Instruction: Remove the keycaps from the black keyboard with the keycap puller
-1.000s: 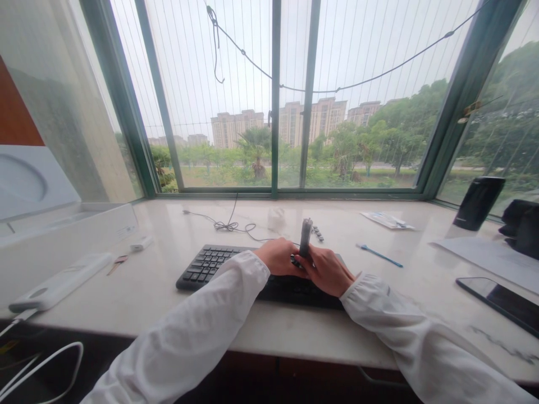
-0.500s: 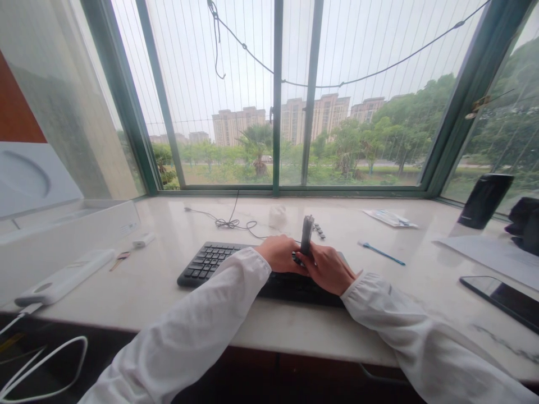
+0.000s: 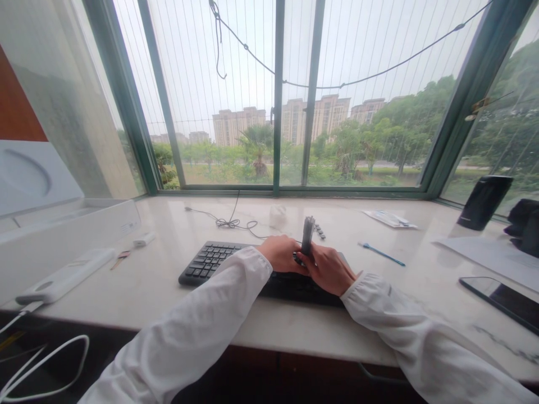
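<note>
A grey cylindrical tool (image 3: 307, 235) stands upright, and its lower end is hidden between my hands. My left hand (image 3: 281, 254) and my right hand (image 3: 328, 270) close around that end. Both hands rest over the right part of a black keyboard (image 3: 210, 261). Small dark pieces show at the tool's base, too small to name. Just behind the keyboard, a short row of small dark keys (image 3: 320, 230) lies on the white marble sill (image 3: 311, 331). White sleeves cover both my forearms.
A tangled black cable (image 3: 229, 223) lies behind the keyboard. To the right are a blue-handled stick (image 3: 381, 254), a paper packet (image 3: 389, 219), a black phone (image 3: 499, 297) and a black cylinder (image 3: 484, 202). A white power bank (image 3: 65, 276) lies left. The sill ends at a window.
The whole view has shifted slightly as my head moved. My hands and the upright tool stay together over the keyboard, with no visible change of grip.
</note>
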Demonstrator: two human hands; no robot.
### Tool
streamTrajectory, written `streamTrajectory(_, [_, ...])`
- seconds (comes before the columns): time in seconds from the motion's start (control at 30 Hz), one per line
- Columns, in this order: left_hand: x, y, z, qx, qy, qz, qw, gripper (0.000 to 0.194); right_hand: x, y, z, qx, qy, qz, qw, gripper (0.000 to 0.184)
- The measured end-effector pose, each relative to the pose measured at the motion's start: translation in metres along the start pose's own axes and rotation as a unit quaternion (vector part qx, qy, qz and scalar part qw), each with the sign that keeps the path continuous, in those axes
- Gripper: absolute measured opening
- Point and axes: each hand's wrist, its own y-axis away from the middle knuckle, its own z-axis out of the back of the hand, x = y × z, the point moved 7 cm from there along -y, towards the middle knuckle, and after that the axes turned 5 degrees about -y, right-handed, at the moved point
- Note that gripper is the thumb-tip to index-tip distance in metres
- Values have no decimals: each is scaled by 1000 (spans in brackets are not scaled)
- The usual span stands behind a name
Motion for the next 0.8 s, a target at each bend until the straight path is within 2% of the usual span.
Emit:
streamTrajectory(0.07, [1,0,0,-1,14,3,1000,59,-1,-2,16,-61,3,-17,998,25])
streamTrajectory(0.17, [0,0,0,2,37,-4,999,66,-19,-1,46,-165,2,-113,980,30])
streamTrajectory(0.27, [0,0,-1,-4,45,-17,999,63,-36,-3,53,-145,7,-164,976,31])
streamTrajectory(0.5, [6,-5,-1,-71,52,-22,996,48,-50,-5,45,-105,43,-172,979,28])
streamTrajectory(0.63, [-1,-3,5,-106,43,-66,991,42,-56,-4,40,-63,59,-193,977,20])
streamTrajectory(0.8, [-16,-2,3,-100,41,-123,986,28,-62,-4,44,-93,2,-181,979,10])
